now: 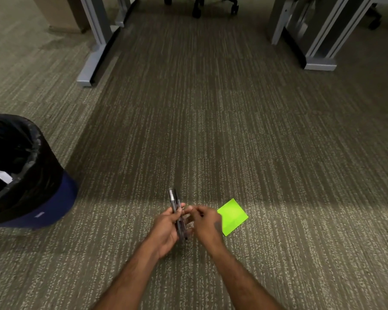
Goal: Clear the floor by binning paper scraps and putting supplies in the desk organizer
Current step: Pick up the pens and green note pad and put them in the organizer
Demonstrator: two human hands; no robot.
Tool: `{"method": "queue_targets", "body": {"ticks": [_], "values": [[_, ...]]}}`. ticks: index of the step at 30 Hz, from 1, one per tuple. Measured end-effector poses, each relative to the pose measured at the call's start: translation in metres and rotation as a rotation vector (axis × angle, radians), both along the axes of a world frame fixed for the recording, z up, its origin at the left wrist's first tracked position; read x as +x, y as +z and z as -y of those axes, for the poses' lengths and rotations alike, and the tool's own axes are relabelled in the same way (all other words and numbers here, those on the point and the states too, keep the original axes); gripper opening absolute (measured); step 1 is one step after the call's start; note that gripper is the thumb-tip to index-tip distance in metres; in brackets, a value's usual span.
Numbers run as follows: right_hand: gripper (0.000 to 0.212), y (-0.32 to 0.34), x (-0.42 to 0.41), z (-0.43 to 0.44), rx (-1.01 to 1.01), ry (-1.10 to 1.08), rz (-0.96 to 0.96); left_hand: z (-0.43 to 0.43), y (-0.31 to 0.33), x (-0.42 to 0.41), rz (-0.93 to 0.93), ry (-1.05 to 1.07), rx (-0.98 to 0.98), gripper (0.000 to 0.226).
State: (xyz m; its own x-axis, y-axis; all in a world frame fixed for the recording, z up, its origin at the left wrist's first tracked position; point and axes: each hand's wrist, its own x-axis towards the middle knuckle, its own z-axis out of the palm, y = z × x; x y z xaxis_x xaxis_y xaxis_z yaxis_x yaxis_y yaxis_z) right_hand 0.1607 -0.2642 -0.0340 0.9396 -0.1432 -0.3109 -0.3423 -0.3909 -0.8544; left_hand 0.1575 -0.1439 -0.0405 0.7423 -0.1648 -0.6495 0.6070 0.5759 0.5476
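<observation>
Left hand gripping dark slim pens — right hand pinching them, beside lime-green square sticky pad on striped carpet.

Lime-green sticky pad, striped grey-olive carpet, blue bin (black liner)

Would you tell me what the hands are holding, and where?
The left hand grips a bundle of pens around its lower half; the right hand pinches beside it.

Dark pens are gripped in a bundle, tips projecting beyond the fingers. A lime-green sticky pad lies flat just beyond the right fingers.
</observation>
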Motion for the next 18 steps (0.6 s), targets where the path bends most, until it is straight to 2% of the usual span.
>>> {"method": "queue_targets", "body": {"ticks": [2,6,8,13,16,18], "values": [[0.019,-0.009,0.007,0.021,-0.126,-0.072,0.033,-0.001,0.002,0.001,0.008,-0.033,0.062,0.027],[0.074,-0.032,0.012,0.07,-0.55,0.09,-0.166,-0.009,0.004,0.005,0.017,-0.024,0.095,0.03],[0.088,-0.04,0.008,0.085,-0.665,0.197,-0.239,-0.012,0.004,0.005,0.022,-0.033,0.098,0.031],[0.094,-0.047,0.002,0.094,-0.75,0.265,-0.208,-0.015,0.007,0.006,0.049,-0.05,0.132,0.034],[0.101,-0.046,0.005,0.097,-0.715,0.154,-0.197,-0.015,0.009,0.006,0.056,-0.039,0.136,0.034],[0.101,-0.046,0.01,0.104,-0.598,0.05,-0.235,-0.016,0.012,0.007,0.061,-0.038,0.135,0.034]]}}
